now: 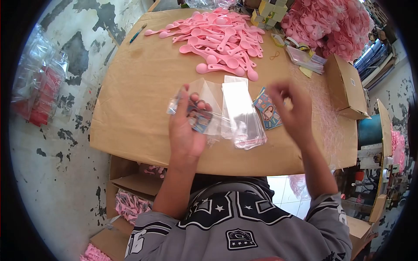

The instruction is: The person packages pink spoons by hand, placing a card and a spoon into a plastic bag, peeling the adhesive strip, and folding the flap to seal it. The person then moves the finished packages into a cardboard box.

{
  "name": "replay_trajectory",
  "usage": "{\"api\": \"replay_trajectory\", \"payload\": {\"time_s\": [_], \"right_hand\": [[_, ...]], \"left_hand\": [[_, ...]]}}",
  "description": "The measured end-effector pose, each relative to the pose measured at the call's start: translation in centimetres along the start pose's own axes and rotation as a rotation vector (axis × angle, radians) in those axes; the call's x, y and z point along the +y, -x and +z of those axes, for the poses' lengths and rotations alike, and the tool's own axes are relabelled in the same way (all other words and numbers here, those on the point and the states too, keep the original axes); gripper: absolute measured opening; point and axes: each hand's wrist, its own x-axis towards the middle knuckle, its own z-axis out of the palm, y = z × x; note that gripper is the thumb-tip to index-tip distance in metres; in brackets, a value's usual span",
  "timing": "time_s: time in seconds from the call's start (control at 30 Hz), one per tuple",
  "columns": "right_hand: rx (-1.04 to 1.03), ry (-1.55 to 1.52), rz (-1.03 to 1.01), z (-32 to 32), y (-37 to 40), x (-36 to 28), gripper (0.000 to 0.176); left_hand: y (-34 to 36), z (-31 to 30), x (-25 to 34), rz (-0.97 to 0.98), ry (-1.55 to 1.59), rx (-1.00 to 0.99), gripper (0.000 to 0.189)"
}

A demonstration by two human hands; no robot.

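Note:
My left hand (186, 130) is palm up over the table, closed around a clear plastic bag (212, 93) with a colourful printed card (201, 122) in or behind the film. The fingertips show through the plastic. My right hand (294, 108) hangs above the right side of a small stack of printed cards (266, 108), its fingers curled in and slightly blurred; whether they pinch anything I cannot tell. Between both hands lies a stack of clear plastic bags (241, 114), shiny and overlapping. Beyond it spreads a big heap of pink spoons (224, 41).
A blue pen (138, 34) lies at the table's left edge. At the right are packed plastic sleeves (307, 58), a cardboard box (347, 86) and a large pile of bagged pink items (328, 26). Open cartons with pink pieces (130, 203) stand below the table's left side.

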Motion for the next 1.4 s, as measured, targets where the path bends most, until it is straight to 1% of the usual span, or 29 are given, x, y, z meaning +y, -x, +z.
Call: {"api": "replay_trajectory", "payload": {"time_s": [0.03, 0.1, 0.2, 0.27, 0.4, 0.5, 0.6, 0.7, 0.8, 0.9, 1.0, 1.03, 1.13, 1.2, 1.27, 1.37, 1.4], "right_hand": [[0.012, 0.054, 0.052, -0.2, -2.0, 1.0, 0.015], [-0.067, 0.148, 0.049, 0.2, -5.5, 3.7, 0.017], [-0.128, 0.204, -0.193, 3.6, -9.2, 9.1, 0.020], [-0.149, 0.320, -0.182, 6.0, -10.0, 10.1, 0.025], [-0.121, 0.452, -0.152, 8.3, -10.2, 8.5, 0.031], [-0.120, 0.474, -0.212, 8.7, -10.4, 7.9, 0.031], [-0.164, 0.502, -0.276, 8.9, -11.0, 8.8, 0.032], [-0.256, 0.554, -0.221, 7.7, -11.8, 9.1, 0.028], [-0.196, 0.542, -0.267, 7.1, -11.6, 9.2, 0.020], [-0.261, 0.345, -0.033, 6.2, -11.2, 9.2, 0.018], [-0.118, 0.393, -0.043, 5.1, -10.1, 9.1, 0.020], [-0.067, 0.444, -0.029, 4.6, -9.5, 8.2, 0.021], [-0.066, 0.344, 0.097, 2.3, -6.1, 3.1, 0.020], [-0.120, 0.026, 0.243, 1.6, -2.5, 1.9, 0.018], [-0.269, -0.289, 0.569, 1.0, 0.6, -0.6, 0.017], [-0.353, -0.564, 0.690, 2.0, 4.4, -2.1, 0.017], [-0.334, -0.597, 0.710, 2.5, 4.7, -2.6, 0.018]], "left_hand": [[0.0, -0.1, 0.5, 0.029, -0.018, 0.016, 0.035], [-0.1, -0.4, 1.2, 0.054, -0.062, 0.015, 0.038], [0.8, 0.4, 0.9, 0.012, -0.075, 0.010, 0.042], [1.3, 0.3, 0.7, 0.016, -0.104, -0.002, 0.044], [1.2, -0.3, 0.3, 0.082, -0.151, 0.055, 0.045], [1.1, -0.4, 0.0, 0.121, -0.186, 0.086, 0.046], [1.4, 0.0, -0.4, 0.044, -0.167, 0.082, 0.045], [1.6, -0.6, -0.4, -0.067, -0.107, 0.001, 0.044], [1.5, -0.3, 0.1, 0.005, -0.132, 0.020, 0.042], [0.8, -0.6, 0.9, 0.105, -0.125, 0.055, 0.041], [0.4, -0.2, 1.6, 0.176, -0.084, 0.052, 0.040], [0.2, -0.1, 1.9, 0.220, -0.080, 0.065, 0.040], [-0.5, 0.0, 3.0, 0.334, -0.060, 0.104, 0.040], [-1.0, 0.0, 3.5, 0.398, -0.024, 0.099, 0.041], [-1.2, -0.2, 3.6, 0.422, -0.019, 0.056, 0.042], [-1.0, 0.1, 3.0, 0.402, -0.060, 0.009, 0.044], [-0.8, 0.3, 2.7, 0.381, -0.081, -0.016, 0.044]]}}
